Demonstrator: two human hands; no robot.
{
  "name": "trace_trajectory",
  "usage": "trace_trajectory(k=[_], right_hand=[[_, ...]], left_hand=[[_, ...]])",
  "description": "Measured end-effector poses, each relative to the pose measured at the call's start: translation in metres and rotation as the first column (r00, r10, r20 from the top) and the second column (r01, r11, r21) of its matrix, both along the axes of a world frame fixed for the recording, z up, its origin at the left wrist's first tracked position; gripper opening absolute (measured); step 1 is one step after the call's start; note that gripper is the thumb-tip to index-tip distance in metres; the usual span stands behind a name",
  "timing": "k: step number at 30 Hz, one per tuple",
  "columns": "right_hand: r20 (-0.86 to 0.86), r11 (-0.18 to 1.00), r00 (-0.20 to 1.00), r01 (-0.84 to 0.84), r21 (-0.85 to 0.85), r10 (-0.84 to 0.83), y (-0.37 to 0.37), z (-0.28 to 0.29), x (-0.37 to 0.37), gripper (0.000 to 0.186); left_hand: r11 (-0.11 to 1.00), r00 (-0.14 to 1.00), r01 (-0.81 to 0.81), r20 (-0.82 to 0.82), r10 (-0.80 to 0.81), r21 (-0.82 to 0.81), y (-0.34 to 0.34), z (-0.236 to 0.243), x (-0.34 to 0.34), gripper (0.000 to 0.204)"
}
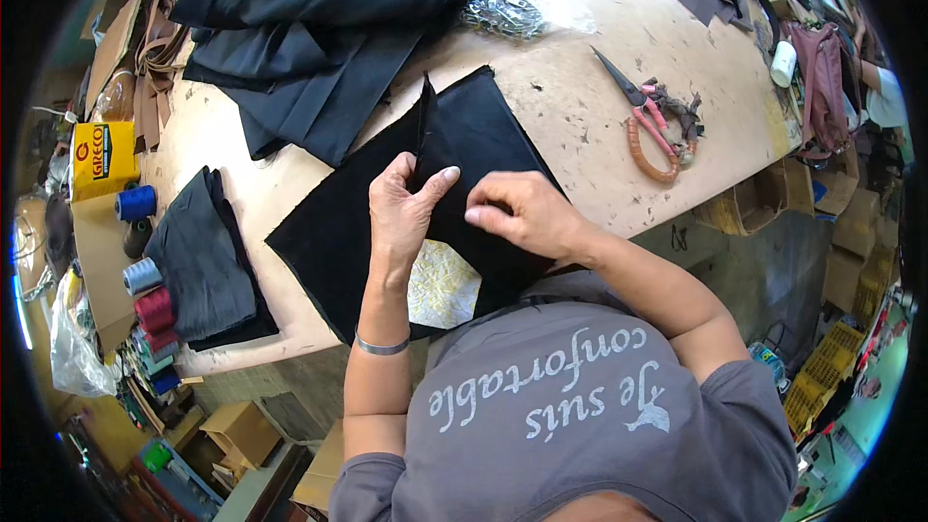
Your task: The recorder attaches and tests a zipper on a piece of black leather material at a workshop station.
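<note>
In the head view a black cloth piece [329, 222] lies on the worktable [541, 116], with an upright folded edge near its top. My left hand [408, 203] grips that folded edge between thumb and fingers. Just right of it, my right hand [522, 213] hovers at or on the cloth, fingers curled toward the thumb; what they hold, if anything, is hidden. A pale, yellow-speckled patch [443, 285] shows on the cloth below my left hand. Scissors [650, 130] with pink and orange-wrapped handles lie to the right, beside a dark scrap.
A large black cloth pile [309, 19] lies at the back beside a clear bag [503, 10]. Folded dark cloth [203, 261], thread spools [153, 309] and a yellow box [102, 155] sit on the left. A mauve cloth [820, 87] and a person's arm [880, 92] are at the right edge.
</note>
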State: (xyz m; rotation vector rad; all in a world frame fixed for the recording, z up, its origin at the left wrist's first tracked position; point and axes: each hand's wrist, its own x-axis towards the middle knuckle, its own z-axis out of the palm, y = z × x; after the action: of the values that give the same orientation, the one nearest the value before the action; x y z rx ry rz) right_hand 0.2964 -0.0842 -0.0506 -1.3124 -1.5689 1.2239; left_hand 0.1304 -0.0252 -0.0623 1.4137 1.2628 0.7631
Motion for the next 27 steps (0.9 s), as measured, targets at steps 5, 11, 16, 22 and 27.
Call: trace_trajectory(k=[5,11,16,22,27], right_hand=[[0.002,0.976,0.976,0.218,-0.012,-0.218,0.018,-0.001,0.002,0.035],[0.029,0.939,0.990,0.143,-0.312,-0.142,0.034,-0.007,0.002,0.031],[0.284,0.953,0.918,-0.226,-0.202,0.278,0.017,-0.003,-0.006,0.075],[-0.033,0.861,0.915,-0.392,-0.324,0.403,0.015,-0.009,-0.023,0.043],[-0.316,0.930,0.948,-0.078,-0.360,-0.043,0.027,-0.008,-0.009,0.033]], left_hand=[[0.973,0.998,-0.020,-0.045,0.031,0.231,-0.004,-0.007,0.010,0.041],[0.985,0.990,0.137,0.016,-0.139,0.107,-0.014,0.016,0.008,0.021],[0.976,0.866,-0.070,0.474,0.161,-0.204,-0.025,0.022,-0.011,0.012],[0.986,0.837,-0.057,0.530,0.134,-0.158,-0.036,0.024,-0.018,0.015],[0.940,0.767,-0.052,0.589,0.255,-0.339,-0.040,0.040,-0.034,0.015]])
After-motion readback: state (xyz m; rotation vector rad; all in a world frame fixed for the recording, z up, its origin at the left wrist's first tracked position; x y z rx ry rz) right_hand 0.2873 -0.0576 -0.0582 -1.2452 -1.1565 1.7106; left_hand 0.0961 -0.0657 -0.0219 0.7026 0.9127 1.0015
